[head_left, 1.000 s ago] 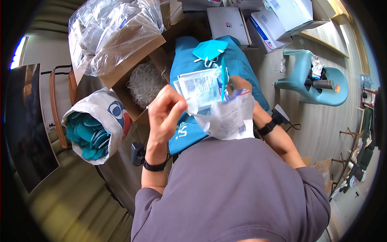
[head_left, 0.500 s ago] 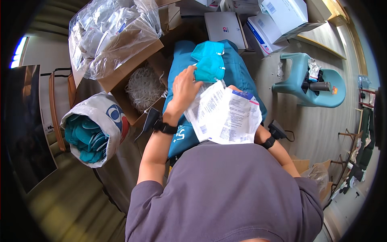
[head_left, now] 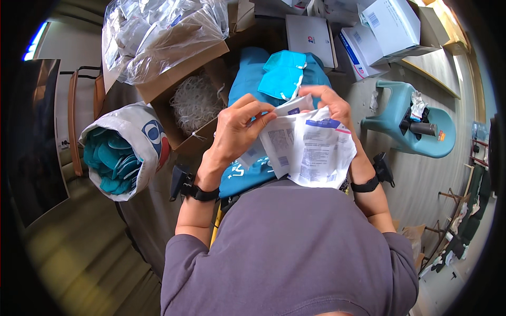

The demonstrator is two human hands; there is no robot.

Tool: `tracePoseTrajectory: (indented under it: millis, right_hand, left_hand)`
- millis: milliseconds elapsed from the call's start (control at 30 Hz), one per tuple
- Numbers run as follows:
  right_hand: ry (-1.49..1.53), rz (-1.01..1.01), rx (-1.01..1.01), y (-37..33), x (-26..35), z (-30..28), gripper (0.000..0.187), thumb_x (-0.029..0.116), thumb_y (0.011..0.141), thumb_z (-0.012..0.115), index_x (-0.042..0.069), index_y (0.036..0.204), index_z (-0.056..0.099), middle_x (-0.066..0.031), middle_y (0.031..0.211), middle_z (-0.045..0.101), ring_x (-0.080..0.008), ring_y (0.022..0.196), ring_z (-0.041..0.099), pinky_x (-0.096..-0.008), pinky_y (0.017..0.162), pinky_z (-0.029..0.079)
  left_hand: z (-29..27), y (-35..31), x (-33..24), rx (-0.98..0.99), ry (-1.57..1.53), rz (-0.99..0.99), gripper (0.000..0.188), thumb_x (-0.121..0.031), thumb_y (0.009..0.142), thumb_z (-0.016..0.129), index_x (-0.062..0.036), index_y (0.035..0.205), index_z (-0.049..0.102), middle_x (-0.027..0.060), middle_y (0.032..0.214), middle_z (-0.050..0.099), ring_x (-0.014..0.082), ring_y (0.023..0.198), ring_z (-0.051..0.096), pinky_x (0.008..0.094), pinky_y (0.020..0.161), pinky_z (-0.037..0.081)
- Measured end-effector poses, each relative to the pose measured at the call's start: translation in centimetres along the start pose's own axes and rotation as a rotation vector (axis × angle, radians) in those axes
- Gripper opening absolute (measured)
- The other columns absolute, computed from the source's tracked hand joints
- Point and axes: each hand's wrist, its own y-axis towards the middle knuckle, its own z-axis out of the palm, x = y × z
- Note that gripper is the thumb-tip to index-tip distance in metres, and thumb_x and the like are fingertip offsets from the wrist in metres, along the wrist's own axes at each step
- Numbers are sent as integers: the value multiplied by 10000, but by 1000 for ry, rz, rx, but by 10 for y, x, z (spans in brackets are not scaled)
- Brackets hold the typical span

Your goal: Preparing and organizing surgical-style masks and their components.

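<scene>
Two teal folded face masks point(head_left: 282, 76), one overlapping the other, lie across my blue-covered lap point(head_left: 246, 79). Just below them, several white printed packaging pouches point(head_left: 321, 152) spread in front of my chest. My left hand point(head_left: 240, 126) pinches the upper edge of a pouch between thumb and fingertips. On the other side my right hand point(head_left: 331, 102) grips the pouches near their top, its forefinger stretched toward the masks. Some of its fingers are hidden behind the printed sheets. Black straps with small devices are on both my wrists.
At the left stands a white bag point(head_left: 126, 118) full of teal masks. A cardboard box point(head_left: 184, 137) holds a tangle of white elastic loops point(head_left: 196, 102), beside a clear plastic bag point(head_left: 163, 37) of packets. White boxes point(head_left: 311, 39) are at the back; a blue stool point(head_left: 437, 137) is right.
My left hand has come off the masks and now pinches a pouch edge. My right hand has risen into sight from behind the pouches. The view has shifted slightly.
</scene>
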Motion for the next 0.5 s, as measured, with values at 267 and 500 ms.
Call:
tracePoseTrajectory:
  millis: [267, 500]
  right_hand:
    - [-102, -304, -188, 12, 13, 14, 100, 7, 801, 774, 16, 876, 708, -63, 836, 650, -105, 743, 615, -247, 668, 539]
    - [-236, -162, -357, 1, -7, 19, 90, 7, 793, 776, 20, 845, 703, -83, 832, 682, -137, 732, 646, -267, 621, 540]
  left_hand:
    - [17, 18, -6, 14, -20, 73, 136, -79, 811, 774, -25, 889, 676, 43, 796, 586, 122, 645, 542, 271, 583, 462]
    - [46, 20, 20, -110, 13, 185, 191, -71, 771, 804, -55, 890, 656, 53, 877, 617, 134, 659, 566, 281, 568, 476]
